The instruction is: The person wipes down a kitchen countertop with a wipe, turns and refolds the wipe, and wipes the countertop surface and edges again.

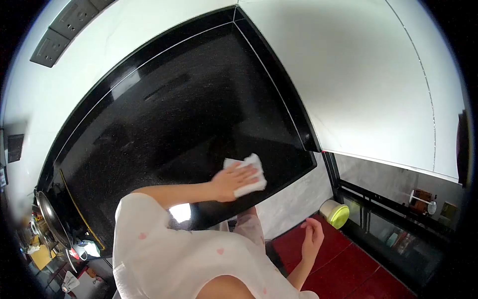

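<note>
My left hand point(233, 182) lies palm down on a crumpled white cloth or paper towel point(252, 187), near the front edge of a glossy black countertop point(164, 119). Its fingers are stretched out flat over the white sheet, pointing right, and the sheet's edges stick out around them. Off the counter, to the right and lower down, my right hand point(312, 236) hangs in the air above the red floor. Nothing shows in it, and its fingers are loosely bent and partly apart.
A raised black border point(269, 74) meets white walls behind and right. Pans point(50, 217) crowd the far left end, beyond a yellow strip point(79, 209). A round bin with a lime-green lid point(339, 217) stands on the red floor point(343, 264) beside a black-framed glass panel point(383, 214).
</note>
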Demonstrator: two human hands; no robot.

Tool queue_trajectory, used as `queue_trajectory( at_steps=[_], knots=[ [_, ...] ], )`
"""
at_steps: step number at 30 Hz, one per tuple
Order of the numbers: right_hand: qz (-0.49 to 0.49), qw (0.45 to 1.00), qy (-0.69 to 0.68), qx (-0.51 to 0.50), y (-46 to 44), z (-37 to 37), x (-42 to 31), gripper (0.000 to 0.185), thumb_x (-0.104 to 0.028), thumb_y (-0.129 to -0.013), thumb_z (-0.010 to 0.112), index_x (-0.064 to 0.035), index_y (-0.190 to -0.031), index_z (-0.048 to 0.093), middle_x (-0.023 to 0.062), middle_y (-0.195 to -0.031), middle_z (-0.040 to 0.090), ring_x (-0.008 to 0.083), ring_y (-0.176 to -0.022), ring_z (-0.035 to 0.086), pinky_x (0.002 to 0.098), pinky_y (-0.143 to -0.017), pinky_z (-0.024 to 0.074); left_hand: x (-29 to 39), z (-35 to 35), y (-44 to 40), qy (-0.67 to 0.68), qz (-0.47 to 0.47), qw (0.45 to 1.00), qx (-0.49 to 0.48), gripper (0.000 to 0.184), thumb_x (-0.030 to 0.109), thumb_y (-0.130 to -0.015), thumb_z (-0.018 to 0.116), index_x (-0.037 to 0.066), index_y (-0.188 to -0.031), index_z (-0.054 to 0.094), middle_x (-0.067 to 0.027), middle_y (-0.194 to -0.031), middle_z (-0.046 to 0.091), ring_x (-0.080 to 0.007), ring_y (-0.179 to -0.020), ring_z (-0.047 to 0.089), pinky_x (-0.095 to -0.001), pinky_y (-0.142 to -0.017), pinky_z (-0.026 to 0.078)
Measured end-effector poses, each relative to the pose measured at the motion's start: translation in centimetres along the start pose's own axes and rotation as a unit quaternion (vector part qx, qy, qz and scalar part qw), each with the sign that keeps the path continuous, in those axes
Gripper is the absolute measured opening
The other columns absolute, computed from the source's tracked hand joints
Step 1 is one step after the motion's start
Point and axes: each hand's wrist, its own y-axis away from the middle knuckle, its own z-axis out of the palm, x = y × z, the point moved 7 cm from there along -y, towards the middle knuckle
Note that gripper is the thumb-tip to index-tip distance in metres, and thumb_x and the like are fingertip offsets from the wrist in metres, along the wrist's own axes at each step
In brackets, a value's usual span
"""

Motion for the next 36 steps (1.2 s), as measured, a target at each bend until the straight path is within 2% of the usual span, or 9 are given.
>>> queue_trajectory(
  at_steps=[3,4,7,12,20,22,28,34,36],
  knots=[
    [0.005,1.0,-0.008,0.005,-0.5,-0.6,0.6,0.016,0.002,-0.079,0.043,0.0001,-0.091,0.054,0.0066,-0.073,0.055,0.0134,-0.068,0.051,0.0241,-0.063,0.0407,-6.2,-2.8,2.0,0.005,-0.138,0.99,0.036,0.065,0.006,-0.065,0.052,0.019,-0.125,0.03,-0.0136,-0.128,0.028,-0.0316,-0.119,0.026,-0.0448,-0.098,0.019],
    [0.007,1.0,-0.009,0.007,-0.5,-0.8,0.7,0.016,0.002,-0.079,0.043,0.0,-0.091,0.054,0.0065,-0.073,0.055,0.0133,-0.068,0.051,0.024,-0.063,0.0407,-8.2,-6.4,3.5,0.03,-0.139,0.978,0.152,0.065,0.003,-0.064,0.051,0.019,-0.124,0.031,-0.0139,-0.126,0.03,-0.0323,-0.118,0.028,-0.0471,-0.097,0.02],
    [0.033,0.999,0.003,-0.008,-0.9,-0.9,0.8,0.015,0.001,-0.08,0.043,0.0001,-0.09,0.054,0.0064,-0.073,0.055,0.013,-0.068,0.051,0.0239,-0.063,0.0408,-19.9,-8.9,3.2,-0.165,-0.306,0.921,0.176,0.056,0.015,-0.079,0.034,0.023,-0.131,0.017,-0.0117,-0.136,0.012,-0.03,-0.127,0.008,-0.0464,-0.101,0.008],
    [0.069,0.998,-0.007,0.009,-0.6,-1.9,2.0,0.015,0.002,-0.08,0.04,0.001,-0.09,0.052,0.0039,-0.076,0.051,0.0114,-0.071,0.048,0.0217,-0.068,0.0381,-31.9,-16.1,-4.4,-0.036,-0.502,0.846,0.174,0.055,0.026,-0.081,0.022,0.023,-0.133,0.005,-0.0064,-0.139,-0.001,-0.0259,-0.128,-0.001,-0.0442,-0.101,0.0],
    [0.157,0.987,-0.006,0.042,0.5,-3.2,5.2,0.015,0.002,-0.08,0.041,0.0011,-0.09,0.052,0.0049,-0.079,0.051,0.012,-0.07,0.049,0.0228,-0.066,0.0394,-39.7,-20.1,-11.5,0.208,-0.453,0.782,0.374,0.056,0.021,-0.079,0.019,0.012,-0.133,0.005,-0.0037,-0.139,0.005,-0.0218,-0.128,0.003,-0.0418,-0.101,0.001],
    [0.154,0.987,-0.008,0.046,0.1,-3.5,5.4,0.015,0.002,-0.08,0.041,0.0009,-0.09,0.052,0.0046,-0.078,0.051,0.0116,-0.07,0.049,0.0226,-0.065,0.0391,-39.3,-20.6,-11.8,0.077,-0.465,0.831,0.295,0.053,0.02,-0.08,0.017,0.012,-0.132,0.008,-0.003,-0.139,0.009,-0.0207,-0.128,0.007,-0.0408,-0.101,0.006],
    [0.127,0.99,-0.04,0.046,-0.4,-4.0,5.0,0.016,0.002,-0.081,0.04,0.0007,-0.09,0.053,0.0039,-0.076,0.051,0.011,-0.07,0.048,0.0221,-0.065,0.0383,-38.3,-19.7,-12.2,0.049,-0.456,0.843,0.281,0.051,0.021,-0.081,0.018,0.01,-0.131,0.015,-0.0131,-0.137,0.011,-0.0243,-0.127,0.007,-0.0412,-0.102,0.006],
    [0.096,0.995,-0.017,-0.002,-1.6,-4.0,5.2,0.016,0.002,-0.08,0.04,0.0007,-0.09,0.053,0.0043,-0.075,0.051,0.0111,-0.07,0.048,0.0219,-0.066,0.0382,-29.0,-14.3,-14.1,-0.053,-0.425,0.886,0.177,0.059,0.024,-0.079,0.024,-0.008,-0.127,0.012,-0.0238,-0.134,0.006,-0.0279,-0.127,0.0,-0.0364,-0.103,0.0],
    [0.063,0.998,-0.009,-0.016,-2.0,-3.4,5.3,0.016,0.002,-0.08,0.041,0.0008,-0.091,0.053,0.0052,-0.074,0.052,0.0121,-0.069,0.049,0.0226,-0.065,0.0389,-22.4,-14.1,-12.1,0.124,-0.385,0.871,0.279,0.059,0.023,-0.078,0.026,-0.009,-0.125,0.015,-0.0241,-0.134,0.007,-0.0282,-0.127,0.0,-0.0365,-0.103,0.0]
  ],
)
